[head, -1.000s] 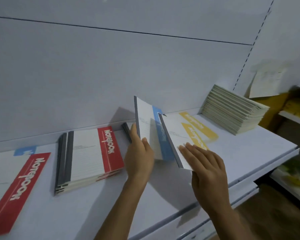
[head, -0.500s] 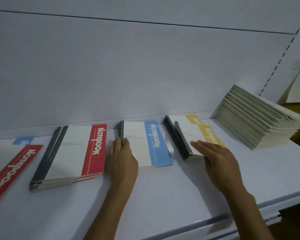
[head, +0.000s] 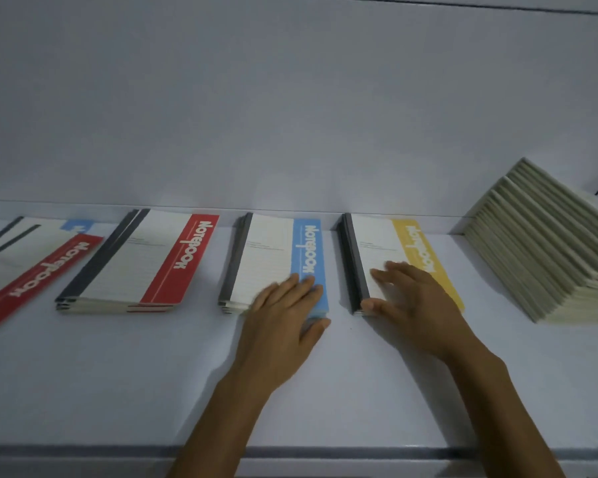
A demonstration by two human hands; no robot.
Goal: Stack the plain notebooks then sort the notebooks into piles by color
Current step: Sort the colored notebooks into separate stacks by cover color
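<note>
Along the back edge of the shelf [head: 118, 374], mid-sort by color, to judge by the layout: plain stack [head: 546, 250] fanned at the right end, then yellow pile [head: 387, 246], blue pile [head: 273, 257] and red pile [head: 139, 263] running leftward, each apart from its neighbour.

Left grip [head: 283, 315]: released, fingers straight, pressed flat on the near right corner of the blue pile, thumb against its near edge. Right grip [head: 411, 298]: likewise released, palm down on the near end of the yellow pile, thumb at its near left corner. Looks like squaring up both piles.

At the far left end, loose notebooks [head: 32, 270], at least one red and one blue, not yet sorted.

Next, probably: lift off both piles, reach left along the shelf, take the loose ones singly, lay each on its matching pile with edges flush.
</note>
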